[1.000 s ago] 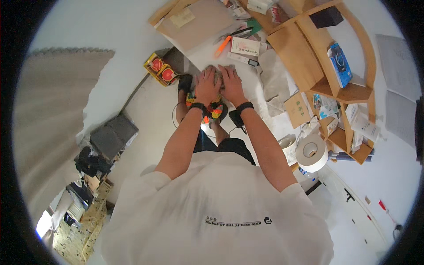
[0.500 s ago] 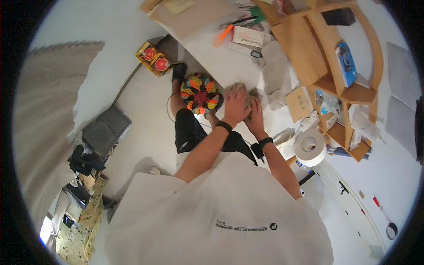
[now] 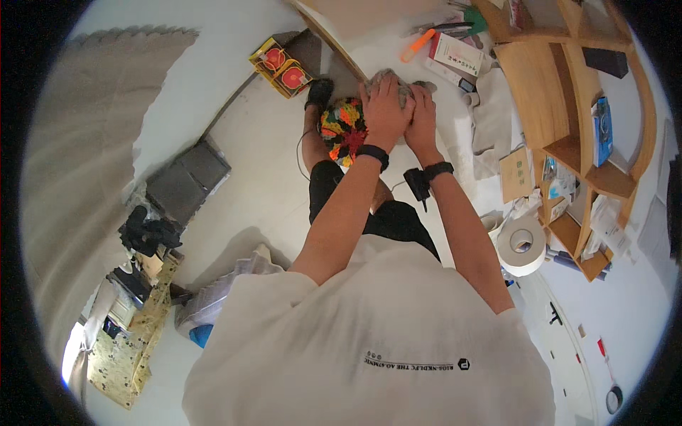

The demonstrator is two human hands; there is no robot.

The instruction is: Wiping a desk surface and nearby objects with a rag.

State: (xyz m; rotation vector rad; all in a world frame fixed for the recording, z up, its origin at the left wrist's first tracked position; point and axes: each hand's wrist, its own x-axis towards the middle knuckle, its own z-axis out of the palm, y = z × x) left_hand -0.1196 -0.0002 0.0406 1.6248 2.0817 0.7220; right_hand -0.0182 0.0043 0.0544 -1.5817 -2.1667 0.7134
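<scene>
A crumpled grey cloth lies on the white tabletop, close to its left edge. My left hand is pressed over it with the fingers curled onto the fabric. Right beside it, my right hand also holds the cloth down, its fingers partly hidden by the bunched folds. Both arms reach forward, and each wrist wears a black band. Just left of my left hand, lower than the tabletop, is a round crocheted cover in orange, yellow, green and dark red, partly covered by my hand and forearm.
An orange marker and a white box lie farther back on the table. Beige cloth and a wooden shelf are at the right, with a large white paper roll nearer. A yellow carton stands on the floor.
Both hands and the grey cloth have moved farther away and to the left across the tabletop, toward its edge. The whole view has shifted too, and my arms are more stretched.
</scene>
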